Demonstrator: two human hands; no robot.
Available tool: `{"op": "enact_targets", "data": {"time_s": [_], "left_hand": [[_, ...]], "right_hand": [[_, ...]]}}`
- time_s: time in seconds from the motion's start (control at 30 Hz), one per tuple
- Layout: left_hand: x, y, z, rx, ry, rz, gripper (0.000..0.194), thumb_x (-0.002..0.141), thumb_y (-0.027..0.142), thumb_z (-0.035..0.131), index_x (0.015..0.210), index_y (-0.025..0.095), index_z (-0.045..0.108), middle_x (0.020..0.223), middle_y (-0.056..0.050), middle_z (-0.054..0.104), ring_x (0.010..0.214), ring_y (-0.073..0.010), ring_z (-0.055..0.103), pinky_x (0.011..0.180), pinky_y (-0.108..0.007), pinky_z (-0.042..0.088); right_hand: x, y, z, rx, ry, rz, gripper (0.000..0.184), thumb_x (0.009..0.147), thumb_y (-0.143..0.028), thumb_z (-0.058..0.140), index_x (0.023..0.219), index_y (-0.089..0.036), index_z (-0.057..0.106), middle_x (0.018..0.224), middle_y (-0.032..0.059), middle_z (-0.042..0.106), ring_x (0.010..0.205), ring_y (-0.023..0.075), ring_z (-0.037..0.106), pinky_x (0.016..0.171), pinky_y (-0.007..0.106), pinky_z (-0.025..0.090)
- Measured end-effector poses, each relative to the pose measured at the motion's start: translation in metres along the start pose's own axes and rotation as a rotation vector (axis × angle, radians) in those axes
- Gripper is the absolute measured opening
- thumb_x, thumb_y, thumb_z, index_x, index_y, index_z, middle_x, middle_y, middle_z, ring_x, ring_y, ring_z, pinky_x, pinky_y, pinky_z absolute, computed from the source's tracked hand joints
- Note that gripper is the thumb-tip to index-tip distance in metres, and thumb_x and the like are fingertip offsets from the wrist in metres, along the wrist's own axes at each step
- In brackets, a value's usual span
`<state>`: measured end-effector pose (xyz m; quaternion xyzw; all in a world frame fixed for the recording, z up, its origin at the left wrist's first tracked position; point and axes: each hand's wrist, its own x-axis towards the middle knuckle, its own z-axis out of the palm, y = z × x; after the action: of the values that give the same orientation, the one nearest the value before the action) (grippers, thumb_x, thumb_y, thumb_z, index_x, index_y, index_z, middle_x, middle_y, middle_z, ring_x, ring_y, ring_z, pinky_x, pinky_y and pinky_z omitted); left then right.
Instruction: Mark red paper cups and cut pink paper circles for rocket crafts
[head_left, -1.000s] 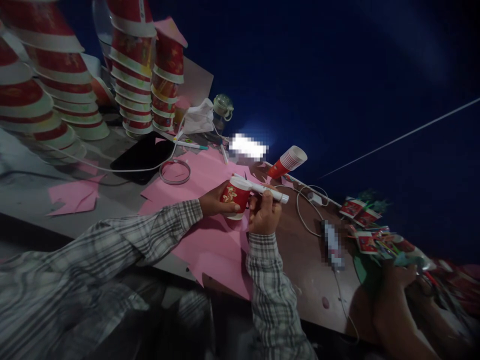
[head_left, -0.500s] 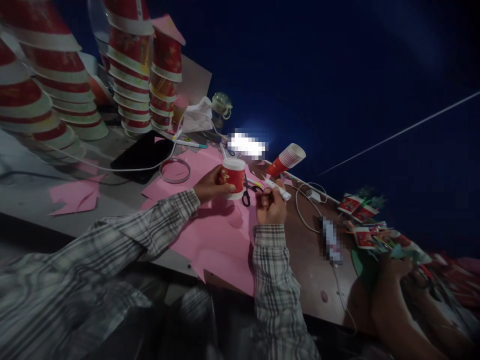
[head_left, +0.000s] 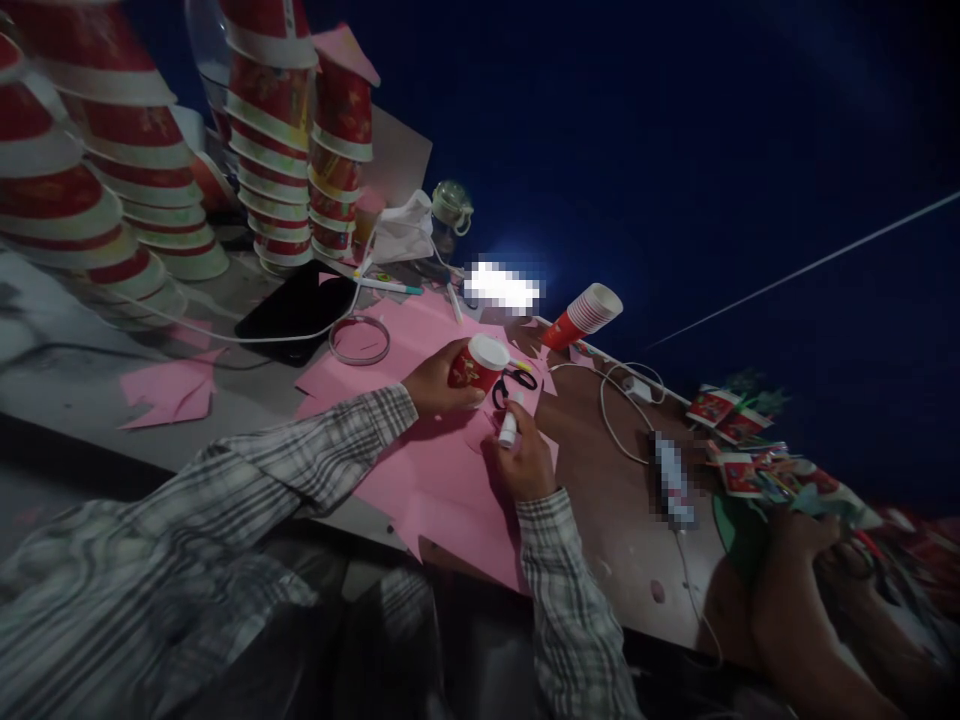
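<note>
My left hand (head_left: 441, 382) is wrapped round a red paper cup (head_left: 477, 368) with gold print, which leans a little to the right above pink paper (head_left: 442, 490). Just to the right and nearer to me, my right hand (head_left: 531, 462) grips a white glue stick (head_left: 508, 428), tipped up toward the cup but apart from it. Black-handled scissors (head_left: 520, 379) lie between the two hands and behind them, partly hidden by the cup. A yellow-tipped pen (head_left: 519, 366) rests beside the scissors' handles.
Tall stacks of red cups (head_left: 276, 170) stand at the left, near a black tablet (head_left: 289, 312). A tape ring (head_left: 360, 340) lies on the paper. Behind stands a nested cup stack (head_left: 583, 315). White cables (head_left: 622, 430) cross the table; another person's arm (head_left: 799, 600) is at right.
The glue stick has come left and toward me in my right hand, turning more upright. My left hand has tilted the cup to the right and lowered it slightly.
</note>
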<state>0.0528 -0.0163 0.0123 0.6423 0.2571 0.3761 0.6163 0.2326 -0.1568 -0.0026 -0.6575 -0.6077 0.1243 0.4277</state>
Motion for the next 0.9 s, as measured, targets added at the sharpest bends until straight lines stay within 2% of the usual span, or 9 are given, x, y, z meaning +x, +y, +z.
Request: {"op": "enact_targets", "data": {"time_s": [0.1,0.2,0.3,0.4,0.47,0.53,0.63,0.73,0.9], "left_hand": [[-0.001,-0.004,0.002,0.099,-0.012,0.064,0.084,0.065,0.036,0.085,0.141,0.017,0.053,0.131,-0.015,0.066,0.118,-0.0325,0.064,0.105,-0.050,0.051],[0.000,-0.008,0.001,0.200,-0.009,0.096,0.088,0.066,0.038,0.082,0.144,0.017,0.050,0.135,-0.017,0.064,0.122,-0.0347,0.063,0.107,-0.053,0.051],[0.000,-0.012,0.000,0.323,-0.039,0.124,0.090,0.067,0.040,0.081,0.147,0.018,0.048,0.139,-0.017,0.063,0.125,-0.0349,0.063,0.108,-0.051,0.052],[-0.001,-0.015,-0.001,0.484,-0.115,0.170,0.084,0.074,0.041,0.078,0.149,0.020,0.045,0.141,-0.016,0.062,0.124,-0.0329,0.065,0.106,-0.048,0.054],[-0.002,-0.015,0.000,0.562,-0.157,0.199,0.079,0.075,0.040,0.078,0.146,0.018,0.048,0.136,-0.016,0.065,0.121,-0.0331,0.066,0.105,-0.049,0.054],[-0.002,-0.012,0.000,0.632,-0.193,0.202,0.077,0.074,0.039,0.079,0.142,0.016,0.052,0.131,-0.016,0.068,0.119,-0.0348,0.066,0.105,-0.050,0.053],[-0.001,-0.005,0.001,0.766,-0.231,0.162,0.079,0.075,0.042,0.080,0.145,0.017,0.051,0.130,-0.015,0.070,0.121,-0.0352,0.066,0.108,-0.048,0.049],[0.000,0.000,0.002,0.862,-0.259,0.106,0.082,0.077,0.044,0.080,0.148,0.020,0.048,0.134,-0.013,0.071,0.125,-0.0345,0.066,0.115,-0.050,0.042],[0.002,-0.002,0.004,0.935,-0.268,0.037,0.089,0.076,0.050,0.080,0.151,0.019,0.042,0.142,-0.015,0.067,0.132,-0.0355,0.063,0.124,-0.054,0.030]], "right_hand": [[-0.004,0.004,0.012,-0.180,-0.069,-0.095,0.050,0.082,-0.027,0.066,0.131,-0.021,0.069,0.111,0.0129,0.079,0.100,0.0290,0.074,0.094,0.049,0.062],[-0.001,0.009,0.013,-0.232,-0.008,-0.135,0.045,0.085,-0.026,0.060,0.129,-0.020,0.070,0.110,0.0124,0.080,0.097,0.0269,0.075,0.091,0.045,0.063],[0.009,0.014,-0.006,-0.205,0.239,-0.062,0.044,0.085,-0.038,0.065,0.124,-0.018,0.071,0.118,0.0132,0.078,0.100,0.0258,0.075,0.092,0.042,0.062],[0.026,0.008,-0.035,-0.209,0.551,-0.013,0.050,0.081,-0.048,0.071,0.121,-0.017,0.070,0.120,0.0147,0.075,0.109,0.0288,0.072,0.100,0.048,0.059],[0.037,-0.004,-0.048,-0.191,0.650,-0.043,0.054,0.080,-0.050,0.073,0.122,-0.017,0.069,0.119,0.0147,0.074,0.102,0.0282,0.073,0.098,0.050,0.059],[0.046,-0.019,-0.050,-0.160,0.607,-0.123,0.052,0.082,-0.048,0.073,0.124,-0.018,0.068,0.114,0.0126,0.075,0.093,0.0248,0.073,0.091,0.046,0.061],[0.051,-0.034,-0.038,-0.155,0.426,-0.231,0.044,0.087,-0.041,0.070,0.125,-0.020,0.068,0.106,0.0096,0.077,0.091,0.0228,0.075,0.087,0.040,0.063],[0.052,-0.035,-0.025,-0.182,0.285,-0.309,0.039,0.090,-0.037,0.068,0.125,-0.021,0.067,0.107,0.0094,0.079,0.097,0.0238,0.076,0.088,0.039,0.063],[0.052,-0.033,-0.019,-0.215,0.197,-0.356,0.039,0.092,-0.033,0.067,0.130,-0.023,0.065,0.110,0.0091,0.081,0.101,0.0244,0.078,0.089,0.039,0.064]]}}
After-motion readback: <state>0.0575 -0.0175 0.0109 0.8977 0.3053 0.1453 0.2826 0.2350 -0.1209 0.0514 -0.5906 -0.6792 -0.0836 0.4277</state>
